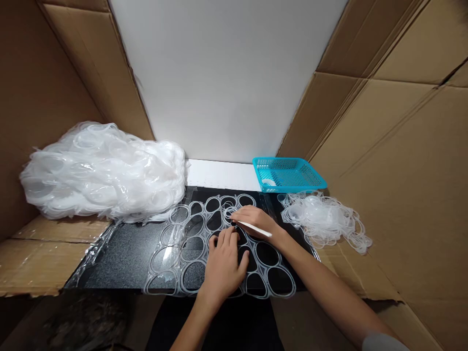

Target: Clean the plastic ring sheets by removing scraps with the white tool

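Left hand (223, 265): fingers spread flat, pressing clear plastic ring sheet (219, 243) on black mat (124, 253), near centre. Right hand (256, 219): fingers closed around thin white tool (254, 227), tip on sheet. Far right: turquoise basket (287, 173). No legible writing.

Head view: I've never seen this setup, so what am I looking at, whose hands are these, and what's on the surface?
One picture, from a camera on the person's head, looking down at their own bare hands. The left hand presses flat on a clear plastic sheet of ring shapes lying on a black mat. The right hand grips a thin white stick against it. Left lies a big heap of clear sheets; right, a small pile of loose rings and a blue basket. Cardboard walls surround everything.
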The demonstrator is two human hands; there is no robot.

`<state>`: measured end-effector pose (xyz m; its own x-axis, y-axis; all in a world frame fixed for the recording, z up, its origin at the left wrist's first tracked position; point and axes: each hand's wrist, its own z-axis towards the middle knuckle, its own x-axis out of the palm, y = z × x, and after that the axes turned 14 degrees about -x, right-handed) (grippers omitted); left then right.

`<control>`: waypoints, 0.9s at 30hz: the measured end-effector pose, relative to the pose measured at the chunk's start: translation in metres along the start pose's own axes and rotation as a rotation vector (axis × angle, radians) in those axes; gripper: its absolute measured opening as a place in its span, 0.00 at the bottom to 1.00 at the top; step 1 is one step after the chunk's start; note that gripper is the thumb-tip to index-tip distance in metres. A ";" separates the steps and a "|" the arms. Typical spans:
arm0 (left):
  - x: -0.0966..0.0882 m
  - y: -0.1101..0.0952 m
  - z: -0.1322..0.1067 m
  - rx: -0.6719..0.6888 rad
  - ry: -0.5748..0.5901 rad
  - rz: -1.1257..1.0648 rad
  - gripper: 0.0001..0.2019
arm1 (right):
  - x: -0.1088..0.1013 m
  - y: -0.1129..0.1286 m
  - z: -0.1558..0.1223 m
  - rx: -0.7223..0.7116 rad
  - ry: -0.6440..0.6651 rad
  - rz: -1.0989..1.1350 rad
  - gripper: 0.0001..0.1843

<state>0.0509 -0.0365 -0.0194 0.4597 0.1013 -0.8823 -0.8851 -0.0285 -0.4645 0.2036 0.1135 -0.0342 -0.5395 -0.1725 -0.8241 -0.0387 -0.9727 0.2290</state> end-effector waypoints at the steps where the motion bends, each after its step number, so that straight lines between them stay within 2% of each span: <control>1: -0.001 0.000 0.000 0.003 0.007 -0.004 0.14 | -0.001 -0.003 0.004 0.010 0.002 -0.021 0.15; 5: -0.004 0.002 0.000 0.024 0.020 -0.023 0.12 | -0.011 -0.023 0.027 0.099 0.002 -0.082 0.14; 12: -0.006 0.003 0.001 0.031 0.024 -0.038 0.09 | -0.036 -0.062 0.065 0.294 -0.136 -0.224 0.14; 24: -0.007 0.006 0.000 0.040 0.048 -0.045 0.06 | -0.048 -0.083 0.056 0.418 -0.372 -0.291 0.15; 27: -0.007 0.008 -0.002 0.042 0.034 -0.054 0.06 | -0.049 -0.073 0.049 0.342 -0.311 -0.228 0.13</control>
<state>0.0406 -0.0390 -0.0171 0.5085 0.0673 -0.8584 -0.8609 0.0182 -0.5085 0.1914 0.2004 0.0154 -0.7077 0.1432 -0.6918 -0.4295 -0.8647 0.2605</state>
